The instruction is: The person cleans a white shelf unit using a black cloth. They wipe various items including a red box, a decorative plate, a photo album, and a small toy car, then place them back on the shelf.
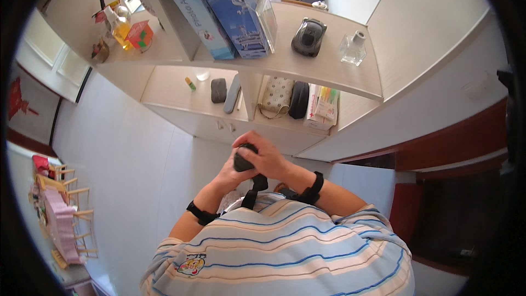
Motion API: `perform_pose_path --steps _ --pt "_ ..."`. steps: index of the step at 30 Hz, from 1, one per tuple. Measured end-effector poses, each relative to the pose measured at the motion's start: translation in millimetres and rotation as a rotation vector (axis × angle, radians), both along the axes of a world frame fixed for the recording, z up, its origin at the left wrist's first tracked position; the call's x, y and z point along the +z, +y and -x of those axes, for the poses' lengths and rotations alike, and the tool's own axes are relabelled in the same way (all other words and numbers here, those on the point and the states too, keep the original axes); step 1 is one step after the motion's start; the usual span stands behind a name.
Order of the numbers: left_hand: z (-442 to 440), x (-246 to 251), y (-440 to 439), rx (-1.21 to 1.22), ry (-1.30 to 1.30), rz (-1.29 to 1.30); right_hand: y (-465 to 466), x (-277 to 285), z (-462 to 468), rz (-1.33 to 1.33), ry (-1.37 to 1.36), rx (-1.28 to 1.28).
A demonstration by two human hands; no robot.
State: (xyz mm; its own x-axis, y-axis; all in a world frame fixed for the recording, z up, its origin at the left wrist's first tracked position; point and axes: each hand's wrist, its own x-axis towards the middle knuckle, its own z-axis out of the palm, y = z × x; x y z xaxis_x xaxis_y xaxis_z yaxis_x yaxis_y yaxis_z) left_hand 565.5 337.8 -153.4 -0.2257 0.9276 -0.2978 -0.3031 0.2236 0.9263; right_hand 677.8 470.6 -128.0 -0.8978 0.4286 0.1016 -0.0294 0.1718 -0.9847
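A small dark object point(243, 163) is held between both my hands in front of my chest; its exact kind is hard to make out. My left hand point(230, 177) supports it from below and the left. Over its top and right side curls my right hand point(269, 158), thumb across it. Just below the hands hangs a black strap point(259, 183), and whether it joins the object is hidden. Past my hands stands a pale wooden shelf unit point(283, 125), its lower shelf bearing a patterned pouch point(277, 94), a black case point(299, 99) and a grey case point(218, 90).
On the upper shelf stand a glass bottle point(353, 51), a dark glossy device point(309, 37), a blue box point(242, 16) and a bottle of yellow liquid point(121, 33). A white box point(318, 121) sits lower right. Far left is a cloth-covered table point(59, 222) with chairs.
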Motion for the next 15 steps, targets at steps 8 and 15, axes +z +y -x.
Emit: perform_pose_path --steps 8,15 --pt "107 -15 -58 0.229 -0.218 -0.106 17 68 12 -0.494 0.109 -0.641" --pt "190 -22 -115 0.221 -0.224 -0.118 91 131 -31 -0.895 0.087 -1.345"
